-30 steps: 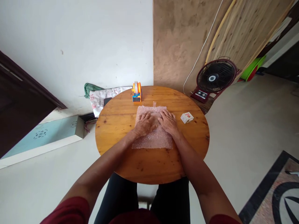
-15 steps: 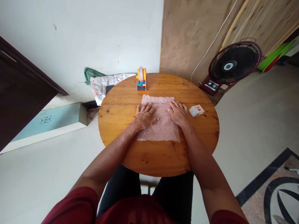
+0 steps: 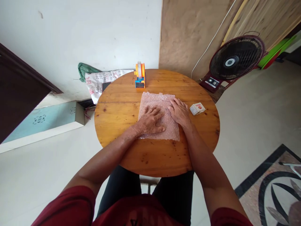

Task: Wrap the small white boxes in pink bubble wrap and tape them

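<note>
A sheet of pinkish bubble wrap (image 3: pixel 157 100) lies flat on the round wooden table (image 3: pixel 117 116). My left hand (image 3: pixel 150 121) rests palm down on the sheet's near left part, fingers spread. My right hand (image 3: pixel 180 111) lies flat on the sheet's right edge, fingers stretched out. Neither hand holds anything. A small white box with a red mark (image 3: pixel 197 108) sits on the table just right of my right hand. An orange and blue tape dispenser (image 3: pixel 139 75) stands at the table's far edge, beyond the sheet.
A dark red floor fan (image 3: pixel 235 59) stands at the back right beside wooden boards. A printed sack (image 3: pixel 103 82) and a green bag (image 3: pixel 86 70) lie against the wall at the back left. A patterned rug (image 3: pixel 277 185) covers the floor at the right.
My hands slid over the bubble wrap: apart half a second ago, now the left hand has come back toward the sheet's middle and nearer me. The view has shifted slightly.
</note>
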`<state>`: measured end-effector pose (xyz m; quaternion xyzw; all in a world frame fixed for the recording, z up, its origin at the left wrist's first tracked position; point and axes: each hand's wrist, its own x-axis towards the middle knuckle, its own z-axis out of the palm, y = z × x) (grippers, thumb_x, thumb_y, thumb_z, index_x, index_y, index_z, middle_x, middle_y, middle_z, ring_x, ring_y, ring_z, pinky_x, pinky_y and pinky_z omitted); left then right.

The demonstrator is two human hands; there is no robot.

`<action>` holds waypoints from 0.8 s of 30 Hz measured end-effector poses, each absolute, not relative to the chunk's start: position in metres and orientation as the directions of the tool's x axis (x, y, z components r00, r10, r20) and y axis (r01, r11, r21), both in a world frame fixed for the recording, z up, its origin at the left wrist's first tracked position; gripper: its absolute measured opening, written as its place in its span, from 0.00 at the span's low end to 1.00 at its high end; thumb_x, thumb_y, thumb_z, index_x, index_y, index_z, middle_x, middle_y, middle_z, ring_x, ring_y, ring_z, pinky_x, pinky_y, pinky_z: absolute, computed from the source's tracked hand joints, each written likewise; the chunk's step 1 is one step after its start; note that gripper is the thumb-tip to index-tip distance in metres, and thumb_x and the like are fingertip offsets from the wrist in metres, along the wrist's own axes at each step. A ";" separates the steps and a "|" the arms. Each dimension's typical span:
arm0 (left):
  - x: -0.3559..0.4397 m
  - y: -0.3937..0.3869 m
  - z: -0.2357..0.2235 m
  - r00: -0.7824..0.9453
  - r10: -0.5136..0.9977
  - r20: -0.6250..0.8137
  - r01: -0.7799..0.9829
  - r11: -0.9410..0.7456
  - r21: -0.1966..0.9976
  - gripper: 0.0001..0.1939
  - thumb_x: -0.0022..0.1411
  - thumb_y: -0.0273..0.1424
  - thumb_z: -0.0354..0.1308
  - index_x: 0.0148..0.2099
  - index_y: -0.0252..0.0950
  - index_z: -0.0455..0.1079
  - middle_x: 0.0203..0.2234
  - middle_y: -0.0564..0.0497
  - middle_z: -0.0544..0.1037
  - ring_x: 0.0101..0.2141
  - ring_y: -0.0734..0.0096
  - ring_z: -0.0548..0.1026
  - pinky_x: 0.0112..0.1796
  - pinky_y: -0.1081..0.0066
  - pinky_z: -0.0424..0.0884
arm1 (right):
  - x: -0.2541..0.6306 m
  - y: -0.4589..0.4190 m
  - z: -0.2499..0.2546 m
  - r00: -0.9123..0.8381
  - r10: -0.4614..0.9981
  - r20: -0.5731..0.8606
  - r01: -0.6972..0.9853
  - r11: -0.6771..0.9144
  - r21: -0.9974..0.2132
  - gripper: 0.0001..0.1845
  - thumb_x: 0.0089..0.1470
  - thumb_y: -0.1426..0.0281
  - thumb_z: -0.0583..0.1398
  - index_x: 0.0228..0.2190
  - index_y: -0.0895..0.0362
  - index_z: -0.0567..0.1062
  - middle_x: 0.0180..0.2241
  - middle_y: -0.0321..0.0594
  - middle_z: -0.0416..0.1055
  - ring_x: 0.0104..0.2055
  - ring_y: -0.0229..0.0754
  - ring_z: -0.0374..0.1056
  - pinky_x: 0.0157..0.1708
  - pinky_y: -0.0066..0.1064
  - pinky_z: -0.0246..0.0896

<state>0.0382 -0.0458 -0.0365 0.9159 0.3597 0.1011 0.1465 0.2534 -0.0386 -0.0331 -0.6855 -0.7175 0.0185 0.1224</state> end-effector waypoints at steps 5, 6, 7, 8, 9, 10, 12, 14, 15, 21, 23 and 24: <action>0.041 -0.047 -0.035 0.711 0.699 0.073 0.642 -0.688 0.339 0.45 0.59 0.57 0.60 0.70 0.37 0.60 0.70 0.37 0.56 0.70 0.41 0.50 0.68 0.39 0.39 | 0.248 -0.050 -0.025 -0.042 0.972 0.231 0.983 0.082 -0.167 0.27 0.67 0.62 0.48 0.59 0.59 0.71 0.69 0.50 0.58 0.71 0.56 0.50 0.67 0.52 0.43; 0.041 -0.047 -0.034 0.710 0.701 0.074 0.644 -0.687 0.336 0.45 0.59 0.57 0.60 0.70 0.37 0.60 0.70 0.37 0.56 0.70 0.41 0.50 0.68 0.39 0.38 | 0.247 -0.052 -0.024 -0.059 0.972 0.230 0.982 0.097 -0.161 0.26 0.67 0.62 0.48 0.59 0.59 0.71 0.69 0.49 0.58 0.71 0.56 0.50 0.67 0.52 0.43; 0.041 -0.047 -0.034 0.705 0.705 0.072 0.650 -0.684 0.332 0.45 0.59 0.57 0.60 0.70 0.36 0.60 0.70 0.37 0.56 0.70 0.41 0.50 0.68 0.39 0.39 | 0.247 -0.053 -0.024 -0.076 0.973 0.216 0.981 0.112 -0.157 0.26 0.66 0.61 0.49 0.60 0.58 0.70 0.68 0.48 0.59 0.71 0.56 0.50 0.67 0.53 0.42; 0.041 -0.048 -0.033 0.698 0.712 0.069 0.659 -0.677 0.328 0.45 0.59 0.56 0.60 0.70 0.36 0.60 0.70 0.36 0.56 0.70 0.41 0.50 0.67 0.39 0.39 | 0.248 -0.053 -0.024 -0.091 0.977 0.195 0.980 0.122 -0.154 0.26 0.66 0.62 0.49 0.60 0.57 0.70 0.68 0.48 0.60 0.71 0.56 0.50 0.67 0.53 0.42; 0.041 -0.048 -0.033 0.692 0.719 0.064 0.667 -0.670 0.325 0.45 0.59 0.56 0.60 0.70 0.36 0.60 0.70 0.36 0.56 0.70 0.41 0.50 0.67 0.39 0.39 | 0.249 -0.053 -0.024 -0.098 0.980 0.174 0.980 0.125 -0.153 0.26 0.67 0.62 0.48 0.60 0.56 0.70 0.67 0.47 0.61 0.71 0.56 0.51 0.66 0.54 0.42; 0.041 -0.049 -0.032 0.687 0.724 0.059 0.673 -0.665 0.324 0.45 0.59 0.56 0.60 0.70 0.36 0.60 0.70 0.36 0.56 0.70 0.41 0.50 0.67 0.39 0.40 | 0.250 -0.052 -0.025 -0.097 0.983 0.159 0.981 0.122 -0.153 0.26 0.67 0.62 0.48 0.60 0.56 0.70 0.67 0.47 0.62 0.71 0.56 0.52 0.66 0.54 0.42; 0.042 -0.049 -0.031 0.692 0.720 0.053 0.669 -0.667 0.327 0.45 0.59 0.56 0.60 0.70 0.36 0.59 0.70 0.36 0.56 0.70 0.41 0.50 0.67 0.39 0.40 | 0.253 -0.050 -0.027 -0.082 0.984 0.156 0.983 0.106 -0.152 0.25 0.67 0.62 0.48 0.60 0.55 0.70 0.66 0.46 0.63 0.70 0.56 0.52 0.66 0.55 0.43; 0.042 -0.049 -0.030 0.704 0.708 0.055 0.656 -0.678 0.332 0.46 0.59 0.57 0.60 0.71 0.35 0.59 0.70 0.36 0.56 0.70 0.40 0.50 0.67 0.38 0.40 | 0.256 -0.047 -0.029 -0.067 0.984 0.166 0.985 0.092 -0.145 0.25 0.67 0.62 0.48 0.59 0.56 0.70 0.66 0.47 0.63 0.70 0.56 0.52 0.66 0.55 0.43; 0.042 -0.049 -0.030 0.707 0.705 0.057 0.652 -0.681 0.333 0.47 0.58 0.58 0.60 0.71 0.35 0.59 0.71 0.36 0.56 0.70 0.40 0.50 0.67 0.38 0.39 | 0.256 -0.046 -0.029 -0.062 0.984 0.168 0.986 0.087 -0.143 0.25 0.67 0.63 0.48 0.59 0.56 0.70 0.66 0.47 0.63 0.70 0.56 0.53 0.66 0.54 0.43; 0.042 -0.049 -0.030 0.699 0.714 0.050 0.668 -0.676 0.311 0.46 0.58 0.57 0.60 0.70 0.36 0.60 0.70 0.35 0.56 0.70 0.41 0.50 0.67 0.39 0.40 | 0.255 -0.048 -0.024 -0.066 0.984 0.166 0.982 0.094 -0.163 0.22 0.66 0.67 0.50 0.57 0.56 0.72 0.65 0.47 0.66 0.69 0.54 0.54 0.65 0.51 0.44; 0.041 -0.049 -0.030 0.703 0.710 0.050 0.666 -0.680 0.307 0.47 0.58 0.58 0.60 0.70 0.36 0.60 0.70 0.36 0.56 0.70 0.41 0.50 0.67 0.39 0.40 | 0.256 -0.049 -0.021 -0.063 0.982 0.179 0.981 0.094 -0.172 0.21 0.65 0.67 0.50 0.54 0.56 0.74 0.63 0.47 0.69 0.69 0.54 0.55 0.64 0.50 0.45; 0.041 -0.049 -0.031 0.705 0.707 0.050 0.663 -0.683 0.306 0.47 0.58 0.58 0.60 0.70 0.36 0.60 0.70 0.36 0.56 0.70 0.41 0.50 0.67 0.39 0.41 | 0.256 -0.049 -0.020 -0.061 0.980 0.189 0.980 0.095 -0.176 0.20 0.65 0.68 0.50 0.53 0.56 0.75 0.61 0.47 0.70 0.69 0.54 0.55 0.64 0.49 0.45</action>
